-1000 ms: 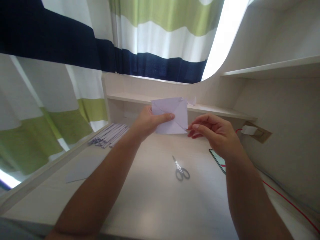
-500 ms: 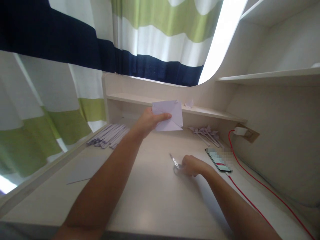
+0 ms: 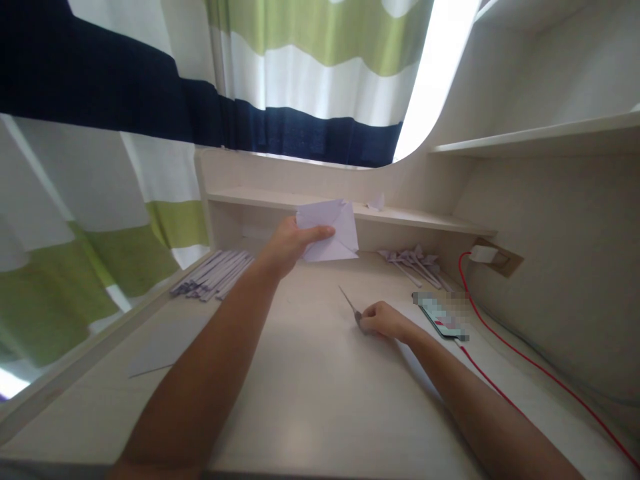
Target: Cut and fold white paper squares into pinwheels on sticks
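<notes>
My left hand (image 3: 295, 245) is closed on a folded white sheet of paper (image 3: 345, 230), thumb across its face, held up above the desk before the back shelf. Creases run diagonally over the paper. Low over the middle of the desk, my right hand (image 3: 383, 319) grips a pair of scissors (image 3: 357, 315) by the handles. The scissors are turned edge-on, with their thin blades pointing away and to the left. Most of the handle loops are hidden by the fingers.
White paper sticks (image 3: 217, 273) lie bundled at the back left, and a flat sheet (image 3: 165, 343) is partly behind my left forearm. Several paper pinwheels (image 3: 415, 260) sit at the back right. A phone (image 3: 440, 317) with a red cable (image 3: 493, 383) lies right of my right hand. A folded paper piece (image 3: 376, 203) rests on the shelf.
The scissors have been lifted and turned from flat to edge-on in my right hand. My left hand still holds the folded paper, slightly further left in view.
</notes>
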`<move>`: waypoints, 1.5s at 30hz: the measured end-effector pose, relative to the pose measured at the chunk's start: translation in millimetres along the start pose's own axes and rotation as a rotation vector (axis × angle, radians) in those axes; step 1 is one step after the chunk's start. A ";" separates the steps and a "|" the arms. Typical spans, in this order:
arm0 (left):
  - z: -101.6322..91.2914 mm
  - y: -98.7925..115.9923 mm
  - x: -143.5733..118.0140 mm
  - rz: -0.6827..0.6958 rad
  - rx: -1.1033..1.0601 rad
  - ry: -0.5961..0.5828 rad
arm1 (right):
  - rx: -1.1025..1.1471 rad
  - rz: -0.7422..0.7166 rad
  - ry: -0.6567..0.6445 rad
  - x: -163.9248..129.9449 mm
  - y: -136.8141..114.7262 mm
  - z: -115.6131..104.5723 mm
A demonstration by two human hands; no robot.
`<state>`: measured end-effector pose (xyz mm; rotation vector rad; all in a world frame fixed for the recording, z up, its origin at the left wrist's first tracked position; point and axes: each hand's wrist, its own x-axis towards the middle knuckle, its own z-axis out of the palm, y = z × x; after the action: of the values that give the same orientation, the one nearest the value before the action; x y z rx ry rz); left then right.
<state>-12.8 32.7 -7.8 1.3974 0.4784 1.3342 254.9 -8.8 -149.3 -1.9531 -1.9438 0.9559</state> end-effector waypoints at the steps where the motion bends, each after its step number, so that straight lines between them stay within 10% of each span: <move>1: 0.5 -0.7 0.5 -0.006 -0.012 -0.009 | 0.069 -0.044 0.016 -1.1 1.1 -2.0; 13: 6.3 -1.9 -0.4 -0.135 -0.029 -0.116 | 0.586 -0.406 0.324 -56.5 -25.3 -17.5; 25: 10.6 0.4 -3.2 -0.152 0.053 -0.121 | 0.422 -0.522 0.466 -66.0 -34.3 6.5; 45: 8.6 -1.0 -2.0 -0.170 0.059 -0.101 | 0.644 -0.389 0.300 -56.2 -30.9 10.2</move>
<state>-5.4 27.7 -7.6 1.4325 0.5597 1.1153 229.0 -62.2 -123.2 -1.2222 -1.5100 0.9516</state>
